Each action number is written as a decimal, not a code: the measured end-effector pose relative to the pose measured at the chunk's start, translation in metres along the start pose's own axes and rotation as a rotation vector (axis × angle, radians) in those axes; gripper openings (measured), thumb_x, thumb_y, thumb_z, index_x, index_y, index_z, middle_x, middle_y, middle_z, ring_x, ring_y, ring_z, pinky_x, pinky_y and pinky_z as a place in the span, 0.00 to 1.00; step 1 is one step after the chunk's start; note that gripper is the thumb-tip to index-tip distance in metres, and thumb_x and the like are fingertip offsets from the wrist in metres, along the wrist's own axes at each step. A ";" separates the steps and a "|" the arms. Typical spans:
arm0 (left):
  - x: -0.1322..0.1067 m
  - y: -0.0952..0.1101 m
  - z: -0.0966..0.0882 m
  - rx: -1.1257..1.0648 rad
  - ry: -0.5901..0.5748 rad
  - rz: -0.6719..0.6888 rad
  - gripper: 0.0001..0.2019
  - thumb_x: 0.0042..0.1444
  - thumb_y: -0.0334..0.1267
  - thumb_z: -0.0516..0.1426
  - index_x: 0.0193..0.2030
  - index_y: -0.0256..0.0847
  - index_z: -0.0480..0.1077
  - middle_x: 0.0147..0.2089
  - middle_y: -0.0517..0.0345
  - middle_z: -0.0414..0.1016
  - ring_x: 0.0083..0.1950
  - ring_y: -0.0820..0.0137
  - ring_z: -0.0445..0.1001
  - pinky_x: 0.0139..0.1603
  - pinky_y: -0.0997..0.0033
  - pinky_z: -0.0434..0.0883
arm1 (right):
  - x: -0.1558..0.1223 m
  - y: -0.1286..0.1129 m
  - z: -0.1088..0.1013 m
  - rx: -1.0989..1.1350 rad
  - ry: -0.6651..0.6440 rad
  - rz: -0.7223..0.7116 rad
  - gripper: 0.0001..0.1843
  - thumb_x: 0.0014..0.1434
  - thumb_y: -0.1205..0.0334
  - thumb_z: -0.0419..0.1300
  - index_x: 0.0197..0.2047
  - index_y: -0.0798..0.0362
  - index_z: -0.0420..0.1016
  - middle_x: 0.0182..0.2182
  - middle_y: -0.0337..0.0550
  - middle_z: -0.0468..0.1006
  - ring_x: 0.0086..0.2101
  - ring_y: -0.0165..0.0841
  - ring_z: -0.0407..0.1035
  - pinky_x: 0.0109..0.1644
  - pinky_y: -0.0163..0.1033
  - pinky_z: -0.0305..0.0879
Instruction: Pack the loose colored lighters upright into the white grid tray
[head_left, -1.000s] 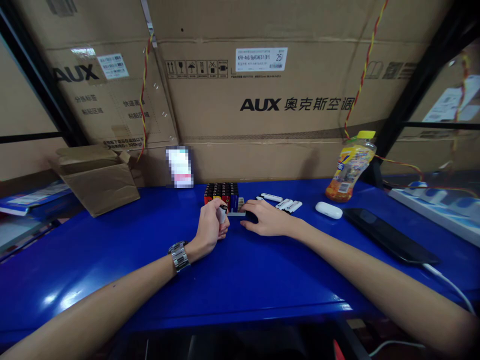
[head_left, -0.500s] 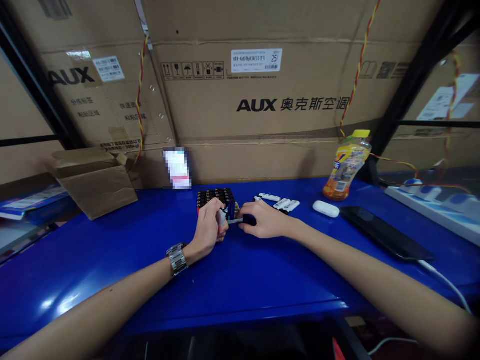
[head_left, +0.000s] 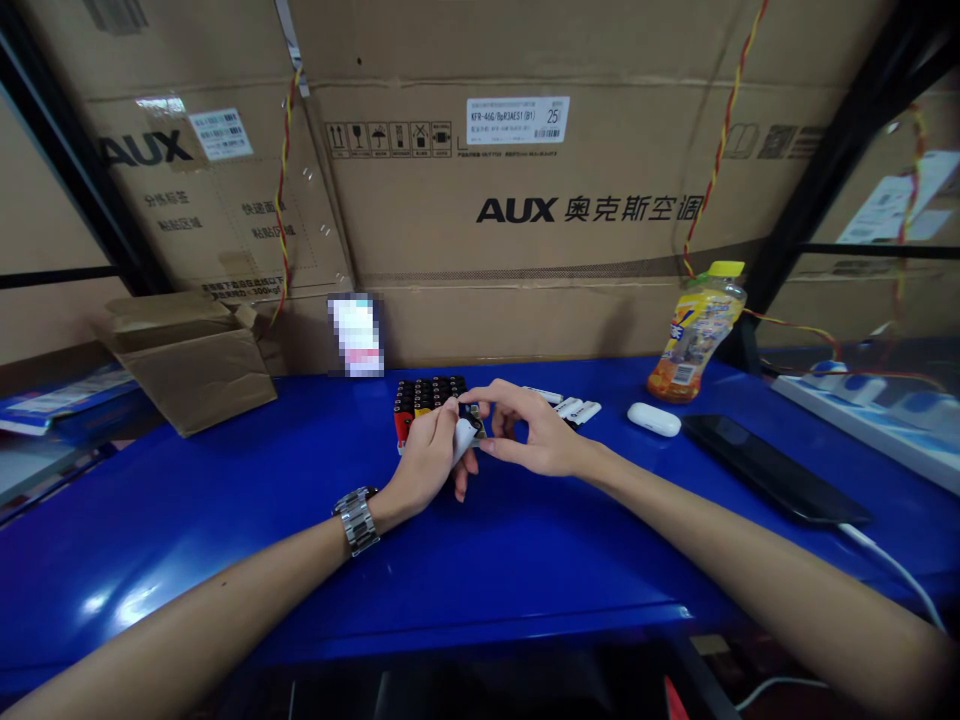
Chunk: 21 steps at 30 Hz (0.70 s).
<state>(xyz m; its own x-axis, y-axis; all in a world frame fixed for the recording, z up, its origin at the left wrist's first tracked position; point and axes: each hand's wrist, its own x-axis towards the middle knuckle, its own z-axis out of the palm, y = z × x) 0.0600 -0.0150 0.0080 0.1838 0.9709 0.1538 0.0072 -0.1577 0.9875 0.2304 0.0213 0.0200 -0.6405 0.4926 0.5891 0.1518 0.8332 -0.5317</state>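
Observation:
My left hand (head_left: 429, 450) is closed around a smooth white piece (head_left: 464, 438), slim and rounded; most of it is hidden by the fingers. Close by on the right, my right hand (head_left: 529, 430) has thumb and index finger apart, curved around the upper end of that piece. No object shows between its fingers, though the index fingertip comes close to my left thumb. Behind the hands stands a block of lighters (head_left: 430, 392) in rows, black-topped, with red and yellow bodies at the front. Several white cylindrical pieces (head_left: 576, 410) with small dark prints lie past my right hand.
On the blue table (head_left: 480, 580) to the right are a white earbud case (head_left: 654, 419), a black phone (head_left: 772, 468) on a cable, a drink bottle (head_left: 696, 335) and a power strip (head_left: 862, 425). An opened carton (head_left: 195, 370) and a lit phone (head_left: 357, 336) stand left.
The dark-blue-handled piece with a pale strip, earlier in my right hand, is out of sight. My right fingers have opened and risen; the white piece in my left hand has turned.

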 end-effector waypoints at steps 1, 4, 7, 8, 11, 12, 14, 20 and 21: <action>0.001 0.000 0.000 -0.010 -0.005 -0.005 0.23 0.62 0.55 0.47 0.25 0.39 0.63 0.12 0.62 0.66 0.08 0.74 0.62 0.07 0.78 0.60 | 0.000 -0.001 0.001 0.019 -0.006 -0.027 0.22 0.56 0.64 0.60 0.55 0.48 0.68 0.38 0.40 0.68 0.27 0.25 0.64 0.30 0.35 0.66; 0.002 -0.001 -0.001 -0.012 -0.023 -0.005 0.22 0.61 0.54 0.48 0.25 0.39 0.62 0.14 0.62 0.67 0.09 0.73 0.65 0.08 0.77 0.61 | 0.000 -0.004 0.004 0.059 -0.006 -0.088 0.18 0.58 0.66 0.59 0.52 0.48 0.74 0.36 0.41 0.68 0.27 0.25 0.64 0.29 0.34 0.66; 0.001 -0.001 -0.002 0.014 -0.066 -0.011 0.24 0.60 0.56 0.49 0.23 0.38 0.62 0.15 0.60 0.68 0.10 0.73 0.67 0.09 0.78 0.61 | 0.001 -0.007 0.004 0.102 0.014 -0.108 0.15 0.57 0.69 0.59 0.47 0.50 0.78 0.34 0.41 0.70 0.27 0.25 0.65 0.28 0.33 0.64; 0.001 0.000 -0.002 0.030 -0.089 -0.011 0.24 0.60 0.56 0.49 0.23 0.38 0.63 0.14 0.60 0.68 0.10 0.73 0.67 0.09 0.79 0.61 | 0.001 -0.008 0.003 0.128 0.003 -0.102 0.14 0.56 0.69 0.60 0.46 0.50 0.79 0.34 0.41 0.71 0.27 0.25 0.65 0.28 0.33 0.64; 0.000 0.002 -0.002 0.061 -0.130 -0.001 0.24 0.61 0.55 0.47 0.24 0.37 0.64 0.11 0.60 0.66 0.10 0.72 0.67 0.10 0.81 0.59 | 0.002 -0.010 0.000 0.238 -0.071 -0.043 0.14 0.51 0.64 0.67 0.43 0.52 0.80 0.34 0.41 0.72 0.27 0.25 0.67 0.28 0.34 0.65; 0.000 0.003 -0.002 0.058 -0.125 -0.003 0.23 0.61 0.54 0.47 0.24 0.37 0.64 0.11 0.60 0.66 0.10 0.72 0.68 0.10 0.81 0.59 | 0.003 -0.011 -0.001 0.276 -0.085 -0.010 0.14 0.50 0.62 0.69 0.41 0.53 0.80 0.33 0.41 0.73 0.27 0.25 0.67 0.28 0.34 0.66; 0.001 0.003 -0.002 0.027 -0.097 -0.030 0.23 0.61 0.52 0.47 0.22 0.38 0.63 0.11 0.59 0.67 0.10 0.71 0.68 0.10 0.79 0.60 | 0.006 -0.010 -0.002 0.352 -0.053 0.067 0.13 0.46 0.59 0.71 0.36 0.54 0.80 0.29 0.39 0.73 0.25 0.26 0.68 0.27 0.34 0.66; 0.004 -0.003 -0.002 -0.033 -0.069 -0.116 0.24 0.61 0.54 0.48 0.20 0.40 0.60 0.15 0.60 0.68 0.08 0.74 0.63 0.07 0.78 0.58 | 0.013 0.012 -0.015 0.471 0.486 0.268 0.17 0.48 0.51 0.69 0.33 0.53 0.70 0.18 0.32 0.71 0.15 0.26 0.66 0.18 0.33 0.65; 0.004 -0.004 -0.002 0.009 -0.100 -0.104 0.25 0.60 0.54 0.48 0.19 0.40 0.60 0.13 0.61 0.66 0.07 0.76 0.61 0.07 0.79 0.56 | 0.012 0.019 -0.018 0.457 0.542 0.300 0.18 0.49 0.51 0.68 0.34 0.53 0.68 0.17 0.32 0.71 0.16 0.27 0.68 0.19 0.33 0.66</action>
<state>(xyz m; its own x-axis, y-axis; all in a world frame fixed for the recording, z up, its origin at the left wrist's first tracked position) 0.0583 -0.0100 0.0049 0.2788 0.9593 0.0457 0.0400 -0.0591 0.9974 0.2385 0.0476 0.0281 -0.1442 0.8336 0.5332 -0.1406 0.5161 -0.8449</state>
